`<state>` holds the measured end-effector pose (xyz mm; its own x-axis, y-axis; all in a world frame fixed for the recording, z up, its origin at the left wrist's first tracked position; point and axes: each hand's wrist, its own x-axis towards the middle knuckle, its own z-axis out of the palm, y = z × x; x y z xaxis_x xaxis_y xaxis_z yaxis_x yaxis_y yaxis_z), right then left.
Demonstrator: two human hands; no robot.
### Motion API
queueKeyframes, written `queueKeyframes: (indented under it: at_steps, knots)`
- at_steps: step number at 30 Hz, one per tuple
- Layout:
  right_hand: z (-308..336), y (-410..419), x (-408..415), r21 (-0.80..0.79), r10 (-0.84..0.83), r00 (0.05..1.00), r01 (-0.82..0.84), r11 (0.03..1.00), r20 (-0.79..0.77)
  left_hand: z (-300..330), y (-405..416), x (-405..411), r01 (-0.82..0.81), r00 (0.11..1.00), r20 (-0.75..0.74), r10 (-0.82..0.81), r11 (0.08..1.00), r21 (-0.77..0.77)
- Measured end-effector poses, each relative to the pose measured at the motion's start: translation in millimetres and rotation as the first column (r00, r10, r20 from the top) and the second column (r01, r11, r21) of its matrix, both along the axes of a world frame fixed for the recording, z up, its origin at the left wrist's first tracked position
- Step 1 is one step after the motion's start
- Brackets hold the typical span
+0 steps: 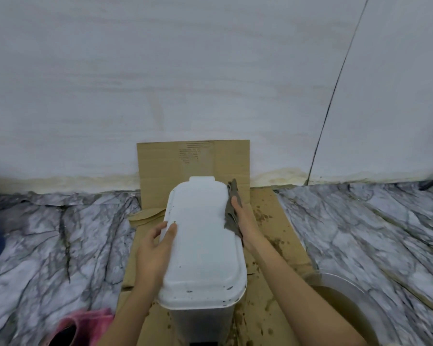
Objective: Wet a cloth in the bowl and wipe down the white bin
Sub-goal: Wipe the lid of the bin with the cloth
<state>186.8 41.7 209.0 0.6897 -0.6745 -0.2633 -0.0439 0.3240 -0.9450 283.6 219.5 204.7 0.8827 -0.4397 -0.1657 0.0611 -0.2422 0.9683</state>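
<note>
Standing on the marble-patterned floor [360, 233] against a pale wall [185, 71], a sheet of brown cardboard [268, 233] spotted with dark drips carries the white bin [200, 245] you are cleaning, and a second piece of cardboard leans up the wall behind it. You look straight down on the bin's closed lid, which is flecked with small dark specks near its front rim and left edge. At lower right, just beside the cardboard, a metal bowl [348, 283] holds murky brown water. Your left hand [155, 248] steadies the bin, thumb lying on top of the lid and fingers curled over its left edge. Your right hand [245, 221] presses a grey-brown cloth [231, 208] flat against the bin's right side, up near the far end of the lid; the cloth sits between your palm and the plastic, its far corner sticking up past your fingertips. A pink slipper [85, 325] shows at the bottom left.
</note>
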Motion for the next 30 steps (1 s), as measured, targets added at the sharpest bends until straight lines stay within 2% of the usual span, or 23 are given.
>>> queueKeyframes:
  at_steps: [6,9,13,19,22,26,30]
  knots:
    - [-27.8,67.7,-72.4,-0.080,-0.065,0.998,0.064,0.995,-0.005,-0.3,2.6,-2.0,-0.006,1.000,0.000,0.006,1.000,-0.010]
    - [-31.0,71.6,-87.8,0.030,-0.072,0.997,0.072,0.997,-0.011,1.8,0.1,-4.0,-0.009,1.000,-0.003,0.009,1.000,-0.026]
    - [-15.1,41.7,-57.3,-0.037,-0.088,0.995,0.087,0.996,-0.036,4.0,-1.1,-5.3,-0.008,1.000,-0.007,0.008,1.000,-0.027]
    - [0.8,3.7,-13.2,0.030,-0.144,0.989,0.145,0.989,-0.023,4.8,-0.7,-3.1,0.009,1.000,-0.013,-0.009,1.000,-0.012]
    - [-4.3,24.7,-31.8,-0.015,-0.113,0.994,0.112,0.994,-0.007,4.4,0.7,-2.1,0.013,1.000,0.000,-0.013,1.000,0.000]
    - [-18.6,69.9,-71.8,-0.187,-0.086,0.996,0.080,0.979,-0.026,3.1,1.1,-1.4,0.009,1.000,-0.012,-0.010,1.000,-0.013]
    - [-18.6,86.8,-79.8,-0.237,-0.094,0.988,0.063,0.969,-0.120,1.5,0.6,-2.0,0.006,1.000,-0.013,-0.006,1.000,-0.030]
